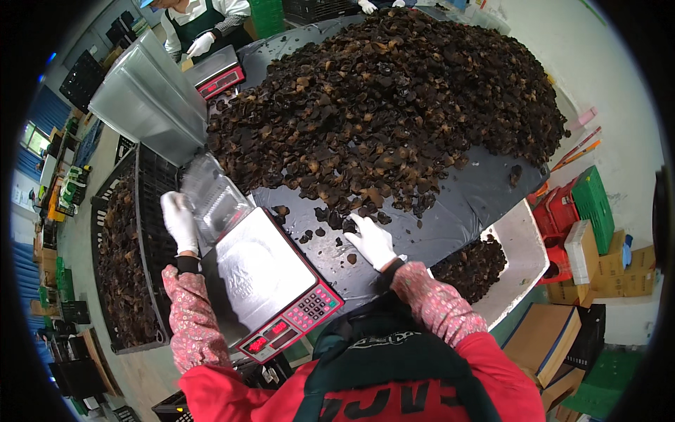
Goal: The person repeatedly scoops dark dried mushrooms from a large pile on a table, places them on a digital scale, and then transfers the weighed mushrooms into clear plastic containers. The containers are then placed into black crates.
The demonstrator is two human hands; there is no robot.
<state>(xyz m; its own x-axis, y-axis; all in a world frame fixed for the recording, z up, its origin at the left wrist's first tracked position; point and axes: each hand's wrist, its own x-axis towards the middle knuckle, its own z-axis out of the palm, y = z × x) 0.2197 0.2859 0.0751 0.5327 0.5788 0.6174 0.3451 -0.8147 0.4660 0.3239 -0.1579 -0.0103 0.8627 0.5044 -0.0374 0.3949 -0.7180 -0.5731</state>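
Mostly blackish, tan-flecked, curly pieces [380,119]

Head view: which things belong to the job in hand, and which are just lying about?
Likely in use:
- left hand, near clear plastic packaging
- right hand, at dark brown pieces
- scale

Seemingly lying about:
- red crates
- green crate
- cardboard boxes

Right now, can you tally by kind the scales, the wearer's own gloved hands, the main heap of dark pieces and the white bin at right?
Scales: 2 (near scale, far scale)
Wearer's hands: 2 (left hand, right hand)
Main heap of dark pieces: 1
White bin: 1
Total: 6
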